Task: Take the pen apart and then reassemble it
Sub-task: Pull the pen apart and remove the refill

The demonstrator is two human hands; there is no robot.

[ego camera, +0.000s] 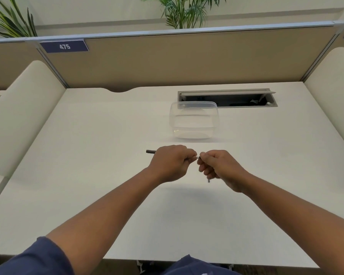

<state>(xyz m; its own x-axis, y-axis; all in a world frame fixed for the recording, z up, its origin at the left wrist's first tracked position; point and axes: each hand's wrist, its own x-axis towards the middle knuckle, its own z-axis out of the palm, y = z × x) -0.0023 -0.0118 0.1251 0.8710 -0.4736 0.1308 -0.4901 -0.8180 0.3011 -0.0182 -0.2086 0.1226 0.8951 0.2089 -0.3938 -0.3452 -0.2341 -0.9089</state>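
Above the white desk [87, 175], my left hand [171, 163] is closed around a dark pen barrel [150, 151], whose end sticks out to the left of the fist. A pale bit of the pen shows between the two hands at the fingertips. My right hand [218, 165] is closed on another dark pen part [208, 180], whose small tip pokes out below the fingers. The two hands almost touch. Most of the pen is hidden inside the fists.
A clear plastic container [194, 120] stands on the desk just beyond the hands. Behind it is an open cable tray slot [226, 98]. Tan partition walls [187, 60] and padded side panels enclose the desk. Plants rise behind the partition.
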